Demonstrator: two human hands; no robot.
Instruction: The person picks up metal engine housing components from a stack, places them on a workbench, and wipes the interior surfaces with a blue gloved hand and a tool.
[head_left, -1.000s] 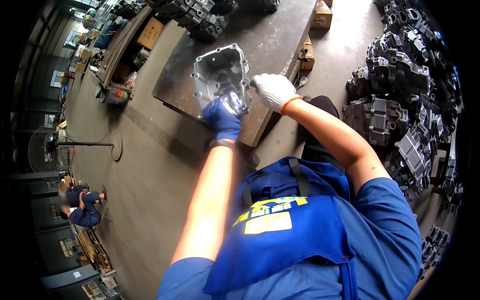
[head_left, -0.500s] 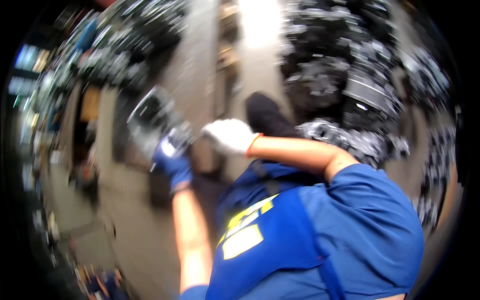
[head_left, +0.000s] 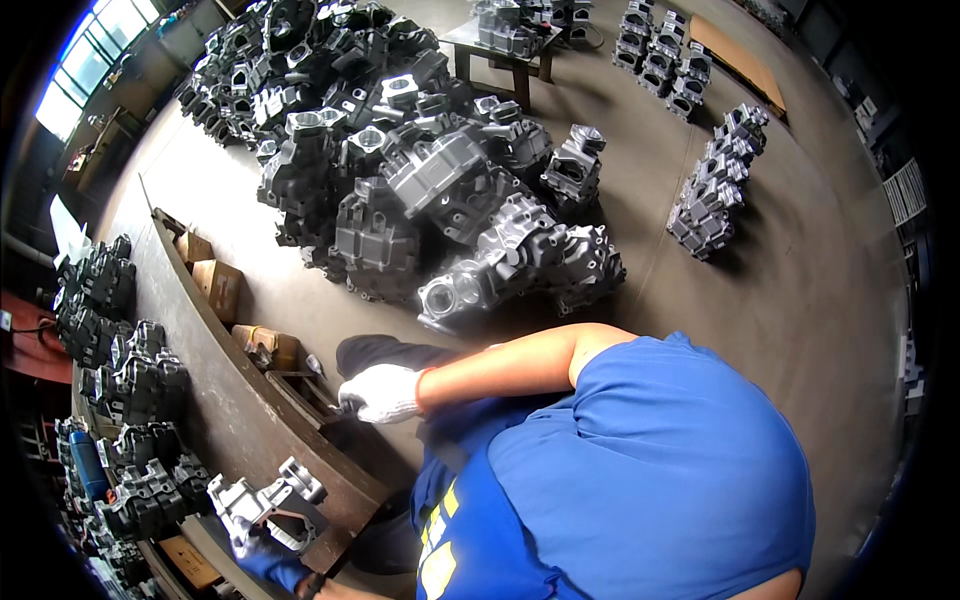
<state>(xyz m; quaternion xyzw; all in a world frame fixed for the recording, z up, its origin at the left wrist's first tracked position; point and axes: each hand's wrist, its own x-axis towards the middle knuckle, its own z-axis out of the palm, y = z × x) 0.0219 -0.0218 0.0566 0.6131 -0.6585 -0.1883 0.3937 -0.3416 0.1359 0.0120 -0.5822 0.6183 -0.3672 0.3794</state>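
My left hand (head_left: 266, 558), in a blue glove, grips the near edge of a light grey metal casting (head_left: 245, 500) with a large opening in it. That casting is over the end of the workbench (head_left: 225, 395); whether it rests there I cannot tell. My right hand (head_left: 385, 393), in a white knitted glove with an orange cuff, hovers between the bench edge and my knee. Its fingers are curled together, and what they hold, if anything, is hidden.
Ahead, a large heap of metal castings (head_left: 375, 235) lies on the floor. Further castings (head_left: 140, 375) line the bench's left side. Cardboard boxes (head_left: 217, 287) sit below its right edge. Rows of castings (head_left: 715, 190) stand right, and a small table (head_left: 545, 42) behind.
My view has swung round to the right, bringing the heap ahead of me and the bench to the left. The casting has stayed in my left hand.
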